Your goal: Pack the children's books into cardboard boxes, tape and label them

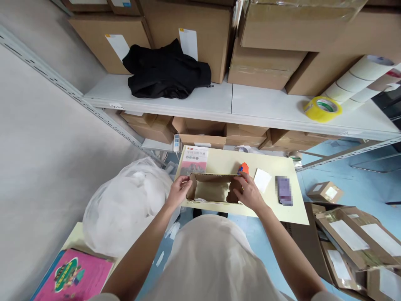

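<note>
Head view: open cardboard box (216, 178), pale inside, in left hand (179, 190) and right hand's (249, 192) grip.

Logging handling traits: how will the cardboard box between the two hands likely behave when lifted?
The cardboard box is probably light, given its thin walls. Those look fairly straight, suggesting some stiffness, though its open top may let them flex.

I hold a long, narrow, rectangular brown cardboard box (208, 178) by its two short ends; its opening faces up towards me, its long sides run left to right; its inner ends look dark, the middle paler; it is at the near edge of the pale yellow rectangular table (297, 211)
</note>
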`<state>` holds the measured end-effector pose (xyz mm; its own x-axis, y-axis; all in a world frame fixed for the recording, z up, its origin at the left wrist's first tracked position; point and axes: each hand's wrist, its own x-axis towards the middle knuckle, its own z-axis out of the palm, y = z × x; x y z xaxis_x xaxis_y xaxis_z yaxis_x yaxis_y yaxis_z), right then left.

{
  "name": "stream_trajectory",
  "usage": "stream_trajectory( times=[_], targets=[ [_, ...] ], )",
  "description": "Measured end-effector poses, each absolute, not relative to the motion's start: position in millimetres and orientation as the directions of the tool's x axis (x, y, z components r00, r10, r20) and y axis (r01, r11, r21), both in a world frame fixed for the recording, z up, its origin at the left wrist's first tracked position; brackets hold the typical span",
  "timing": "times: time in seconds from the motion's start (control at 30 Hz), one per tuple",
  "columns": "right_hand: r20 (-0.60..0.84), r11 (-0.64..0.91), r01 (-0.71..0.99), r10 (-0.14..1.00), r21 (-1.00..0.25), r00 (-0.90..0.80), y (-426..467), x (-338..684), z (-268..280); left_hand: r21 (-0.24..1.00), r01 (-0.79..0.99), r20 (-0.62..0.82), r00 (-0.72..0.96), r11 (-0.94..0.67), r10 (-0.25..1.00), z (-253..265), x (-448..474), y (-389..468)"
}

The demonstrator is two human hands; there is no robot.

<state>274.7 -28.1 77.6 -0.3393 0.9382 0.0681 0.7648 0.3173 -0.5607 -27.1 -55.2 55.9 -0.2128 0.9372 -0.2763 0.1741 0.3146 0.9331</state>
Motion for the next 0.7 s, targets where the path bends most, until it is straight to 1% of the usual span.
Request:
stream_trajectory(
  times=[0.1, 0.17, 0.23, 0.3, 0.37, 0.43, 0.5, 0.57, 0.7],
  targets=[
    [-0.073, 0.334, 0.789, 0.9, -0.516, -0.429, -16, 284, 81, 0.947, 0.094, -0.3, -0.086, 0.307, 0.95, 56, -32, -60],
    [-0.164, 0.334, 0.828, 0.881, -0.451, -0.444, -12, 287, 84, 0.962, 0.104, -0.255, -0.002, 0.254, 0.967, 56, -37, -63],
    [-0.223, 0.339, 0.858, 0.868, -0.385, -0.443, -9, 287, 87, 0.968, 0.188, -0.189, 0.092, 0.169, 0.978, 56, -42, -65],
    [-0.248, 0.339, 0.875, 0.866, -0.347, -0.434, -7, 283, 89, 0.954, 0.293, -0.134, 0.198, 0.072, 0.971, 57, -45, -66],
    [-0.263, 0.321, 0.891, 0.874, -0.32, -0.41, -4, 276, 90, 0.922, 0.386, -0.109, 0.321, -0.024, 0.941, 60, -45, -65],
    [-0.278, 0.294, 0.907, 0.883, -0.303, -0.379, 0, 270, 90, 0.875, 0.469, -0.116, 0.442, -0.12, 0.889, 64, -42, -63],
    [-0.28, 0.273, 0.913, 0.89, -0.304, -0.359, 4, 264, 88, 0.816, 0.542, -0.144, 0.53, -0.203, 0.836, 67, -39, -60],
    [-0.275, 0.266, 0.904, 0.89, -0.334, -0.363, 4, 259, 85, 0.754, 0.602, -0.175, 0.569, -0.262, 0.803, 67, -37, -56],
    [-0.247, 0.302, 0.833, 0.859, -0.464, -0.449, -2, 260, 75, 0.682, 0.661, -0.204, 0.583, -0.313, 0.786, 61, -37, -50]
  ],
)
